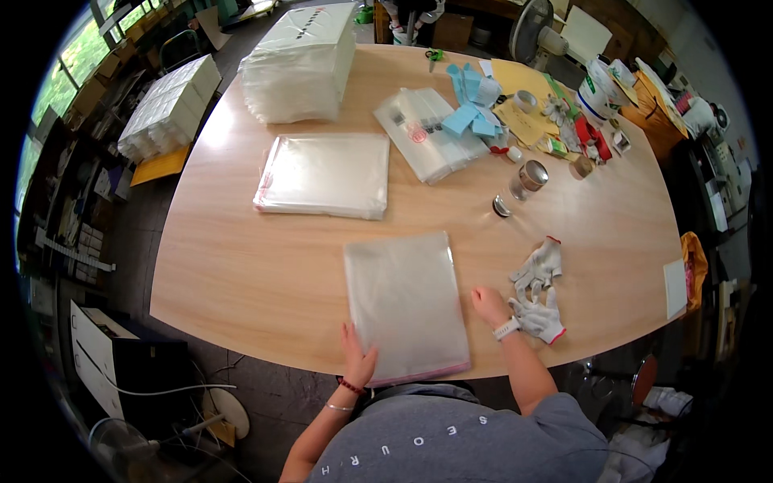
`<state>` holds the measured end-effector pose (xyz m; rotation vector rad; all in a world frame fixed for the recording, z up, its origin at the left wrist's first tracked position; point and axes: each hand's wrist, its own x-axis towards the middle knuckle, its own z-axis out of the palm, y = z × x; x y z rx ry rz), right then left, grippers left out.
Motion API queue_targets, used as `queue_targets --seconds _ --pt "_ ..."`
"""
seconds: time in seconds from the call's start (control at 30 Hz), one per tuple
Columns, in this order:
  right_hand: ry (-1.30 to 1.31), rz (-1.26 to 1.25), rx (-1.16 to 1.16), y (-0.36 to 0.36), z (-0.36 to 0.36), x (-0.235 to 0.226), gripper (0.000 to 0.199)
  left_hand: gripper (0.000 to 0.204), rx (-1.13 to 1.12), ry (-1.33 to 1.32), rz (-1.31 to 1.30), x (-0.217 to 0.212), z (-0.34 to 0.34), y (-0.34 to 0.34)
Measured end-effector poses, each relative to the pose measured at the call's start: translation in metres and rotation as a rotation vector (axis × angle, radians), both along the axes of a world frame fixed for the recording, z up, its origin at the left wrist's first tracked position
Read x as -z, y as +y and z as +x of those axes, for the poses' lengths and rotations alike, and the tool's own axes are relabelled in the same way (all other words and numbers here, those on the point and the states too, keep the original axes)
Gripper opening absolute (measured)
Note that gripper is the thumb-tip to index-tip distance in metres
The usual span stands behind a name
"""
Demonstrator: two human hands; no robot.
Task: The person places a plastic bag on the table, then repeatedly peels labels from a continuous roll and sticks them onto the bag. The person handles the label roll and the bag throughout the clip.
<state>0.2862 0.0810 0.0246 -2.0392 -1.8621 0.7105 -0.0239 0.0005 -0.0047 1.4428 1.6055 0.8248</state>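
Daylight came through windows (68,76) at the far left of the room, and a pale wood surface (258,266) spread out before you. At its near edge lay a flat stack of clear plastic bags (407,310), with a pinkish strip along the side closest to your body. Your left hand (358,360) was at the stack's lower left edge, its grip loosely open, with the thumb and fingers apart. Your right hand (491,307) rested on the surface just beside the stack's right edge, its grip curled into a fist; from above you could not have told whether anything sat inside. White gloves (538,290) with red cuffs lay just right of that hand, and beyond them was a clear tumbler (530,177) with a metallic lid. Farther back on your left lay a glossy pile of film packs (326,173), and behind it rose a tall wrapped stack (298,72). Near the middle, a bag bundle (423,137) with a red mark lay angled beside light blue pieces (463,121). Past them were green-handled scissors (435,55), while a white bucket (596,92) stood toward the right.
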Motion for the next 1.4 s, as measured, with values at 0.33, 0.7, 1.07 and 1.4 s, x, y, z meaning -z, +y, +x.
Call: queue_targets --seconds 0.33,0.7,1.07,1.4 --pt "0.182 -0.021 0.112 -0.089 -0.009 0.001 0.022 0.071 -0.007 -0.250 -0.134 0.010 -0.009 -0.032" --pt "0.212 -0.237 0.192 -0.126 -0.051 0.013 0.041 0.069 -0.113 -0.371 -0.242 0.019 -0.014 -0.054" --pt "0.776 -0.230 0.469 -0.120 -0.070 0.010 0.039 0.066 0.021 -0.640 -0.266 0.021 -0.042 -0.040" --pt "1.061 -0.230 0.728 -0.180 -0.131 -0.018 0.031 0.063 0.022 -0.564 -0.887 -0.041 -0.127 -0.067"
